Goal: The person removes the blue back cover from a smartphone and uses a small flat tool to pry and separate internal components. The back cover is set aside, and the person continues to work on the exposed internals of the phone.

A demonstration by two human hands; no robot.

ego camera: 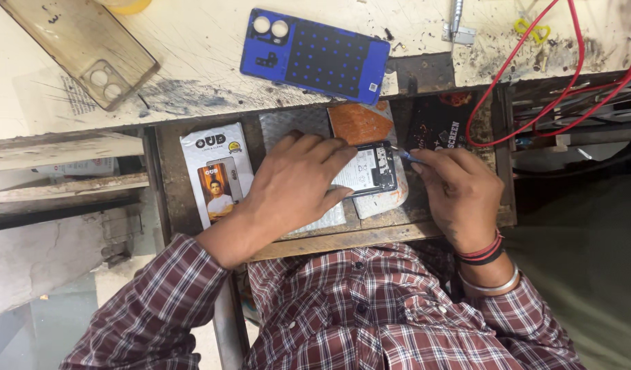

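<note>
My left hand (295,181) lies flat over an opened phone (370,170) in a pulled-out wooden drawer (343,240) and holds it down. The phone's back is off and its white battery and inner parts show. My right hand (456,192) pinches a thin blue-handled tool (406,155), whose tip touches the phone's right edge. A blue back cover (315,55) with two camera holes rests on the worktop above the drawer.
A clear phone case (89,51) lies on the scratched pale worktop (192,82) at the upper left. A white retail packet (217,171), a silver pouch (291,123) and an orange card (360,123) sit in the drawer. Red wires (528,62) loop at the right.
</note>
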